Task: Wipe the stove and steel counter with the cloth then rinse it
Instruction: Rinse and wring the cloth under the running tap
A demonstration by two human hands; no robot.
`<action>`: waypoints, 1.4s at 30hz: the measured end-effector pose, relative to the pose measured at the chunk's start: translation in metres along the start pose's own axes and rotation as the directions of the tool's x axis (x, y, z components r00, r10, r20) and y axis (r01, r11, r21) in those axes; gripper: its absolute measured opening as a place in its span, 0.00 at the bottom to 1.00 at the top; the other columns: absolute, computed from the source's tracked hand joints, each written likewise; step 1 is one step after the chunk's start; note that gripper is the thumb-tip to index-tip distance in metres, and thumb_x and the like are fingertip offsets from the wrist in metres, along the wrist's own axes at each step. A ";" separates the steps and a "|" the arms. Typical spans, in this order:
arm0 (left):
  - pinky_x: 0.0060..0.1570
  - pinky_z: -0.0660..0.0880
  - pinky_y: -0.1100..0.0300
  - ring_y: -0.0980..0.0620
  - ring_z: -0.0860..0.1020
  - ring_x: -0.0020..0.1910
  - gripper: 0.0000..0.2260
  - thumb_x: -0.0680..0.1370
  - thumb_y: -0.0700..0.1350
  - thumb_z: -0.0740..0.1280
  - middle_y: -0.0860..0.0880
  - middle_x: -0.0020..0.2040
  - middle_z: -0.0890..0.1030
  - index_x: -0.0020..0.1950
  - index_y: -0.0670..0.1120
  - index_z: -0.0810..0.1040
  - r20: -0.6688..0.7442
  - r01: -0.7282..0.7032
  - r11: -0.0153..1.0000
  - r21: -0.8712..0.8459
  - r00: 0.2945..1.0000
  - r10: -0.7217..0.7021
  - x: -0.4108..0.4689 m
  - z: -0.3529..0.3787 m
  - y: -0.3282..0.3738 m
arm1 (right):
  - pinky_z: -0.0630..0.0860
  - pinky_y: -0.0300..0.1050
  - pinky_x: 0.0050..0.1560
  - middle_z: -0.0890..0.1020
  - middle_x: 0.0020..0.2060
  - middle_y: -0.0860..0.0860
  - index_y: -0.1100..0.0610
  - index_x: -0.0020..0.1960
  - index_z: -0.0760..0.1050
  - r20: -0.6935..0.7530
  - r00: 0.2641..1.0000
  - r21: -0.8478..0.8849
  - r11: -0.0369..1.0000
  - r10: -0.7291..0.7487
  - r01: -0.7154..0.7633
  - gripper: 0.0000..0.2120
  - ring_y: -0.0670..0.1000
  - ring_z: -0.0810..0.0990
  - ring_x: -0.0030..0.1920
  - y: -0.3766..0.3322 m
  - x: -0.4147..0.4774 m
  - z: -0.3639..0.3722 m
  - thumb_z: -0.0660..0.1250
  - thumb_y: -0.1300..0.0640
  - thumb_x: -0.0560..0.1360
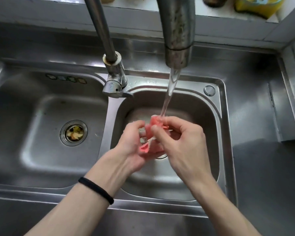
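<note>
The small pink fabric cloth (151, 133) looks soaked, limp and light, likely slippery; best gripped in bunched folds, not by one corner; it sits crumpled between both hands over the right steel sink basin (209, 133), under the running tap water (170, 89); the left hand (131, 147) and right hand (182, 143) curl their fingers (160, 132) round it.

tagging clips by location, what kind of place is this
Most likely a home kitchen: a steel double sink set in a steel counter, a tap running water onto a pink cloth, and food scraps in the left drain.
</note>
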State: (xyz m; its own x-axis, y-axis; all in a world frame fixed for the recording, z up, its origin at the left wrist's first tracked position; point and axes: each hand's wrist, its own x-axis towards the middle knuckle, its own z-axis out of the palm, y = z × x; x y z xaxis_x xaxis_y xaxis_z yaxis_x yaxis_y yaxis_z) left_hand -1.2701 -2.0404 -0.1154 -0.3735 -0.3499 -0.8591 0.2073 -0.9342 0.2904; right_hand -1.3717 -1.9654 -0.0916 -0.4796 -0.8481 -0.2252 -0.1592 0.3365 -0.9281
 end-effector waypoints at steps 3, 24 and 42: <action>0.23 0.73 0.63 0.47 0.77 0.25 0.18 0.83 0.45 0.56 0.41 0.32 0.77 0.38 0.39 0.75 0.038 0.080 0.996 -0.026 0.996 -0.079 0.005 0.006 0.003 | 0.83 0.49 0.53 0.89 0.42 0.43 0.47 0.54 0.88 0.044 0.999 -0.108 0.994 -0.030 0.035 0.07 0.42 0.87 0.44 0.001 -0.010 0.003 0.77 0.53 0.76; 0.19 0.57 0.66 0.52 0.66 0.24 0.14 0.79 0.30 0.57 0.42 0.30 0.81 0.37 0.38 0.76 0.000 -0.126 0.896 0.426 0.990 0.139 0.022 0.040 0.007 | 0.82 0.40 0.40 0.90 0.48 0.51 0.56 0.57 0.83 0.127 0.649 0.441 0.543 0.750 -0.715 0.11 0.50 0.90 0.46 0.079 -0.020 -0.042 0.65 0.51 0.85; 0.44 0.86 0.47 0.35 0.87 0.51 0.17 0.80 0.26 0.52 0.30 0.55 0.85 0.67 0.28 0.71 -0.032 -0.073 0.953 0.293 0.996 0.086 -0.004 -0.024 0.022 | 0.80 0.61 0.59 0.82 0.66 0.64 0.65 0.71 0.76 0.422 0.686 0.746 0.203 0.592 -0.634 0.19 0.62 0.84 0.59 0.063 0.086 0.030 0.54 0.60 0.86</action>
State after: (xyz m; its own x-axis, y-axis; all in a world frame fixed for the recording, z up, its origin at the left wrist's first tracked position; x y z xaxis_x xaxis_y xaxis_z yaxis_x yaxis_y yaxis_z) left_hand -1.2418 -2.0583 -0.1156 -0.3251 -0.4269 -0.8438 -0.0395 -0.8854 0.4632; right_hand -1.3973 -2.0297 -0.1782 -0.0589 -0.5554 -0.8295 0.9155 0.3013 -0.2667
